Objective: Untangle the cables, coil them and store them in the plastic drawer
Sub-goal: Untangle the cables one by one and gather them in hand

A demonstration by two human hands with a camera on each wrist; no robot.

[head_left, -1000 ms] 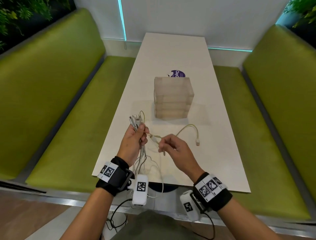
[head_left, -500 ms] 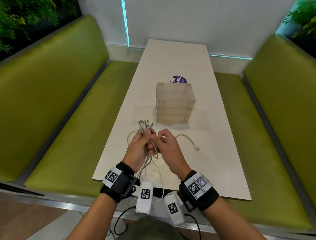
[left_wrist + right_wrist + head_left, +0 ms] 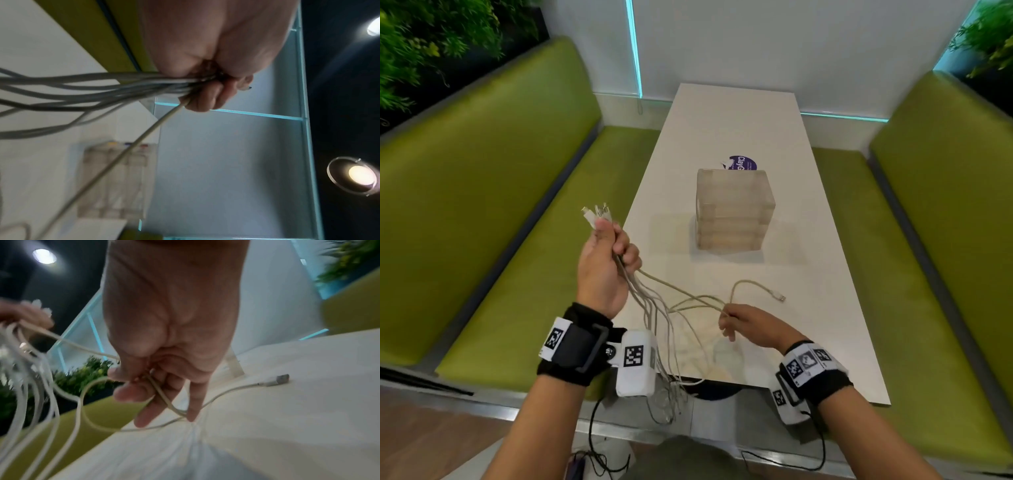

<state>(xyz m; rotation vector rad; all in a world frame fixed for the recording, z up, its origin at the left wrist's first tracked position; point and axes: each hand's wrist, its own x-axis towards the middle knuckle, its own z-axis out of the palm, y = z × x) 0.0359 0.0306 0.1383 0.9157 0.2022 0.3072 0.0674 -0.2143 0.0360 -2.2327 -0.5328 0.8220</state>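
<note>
Fingers of the left hand (image 3: pixel 606 270) clench the cables (image 3: pixel 654 308) near their plugs, now raised and swung left; the right hand (image 3: pixel 748 323) pinches one strand, drawn apart over the table (image 3: pixel 808 260) — untangling underway, the drawer (image 3: pixel 734 212) shut.

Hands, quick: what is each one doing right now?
Left hand: fist closed round the bundle of pale grey cables, connector ends poking out above.
Right hand: pinching one cream cable strand above the white table.

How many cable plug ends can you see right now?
4, perhaps more hidden. Three plugs stick up out of the left hand, which grips the cable bundle. One plug lies on the table, beyond the right hand.
</note>
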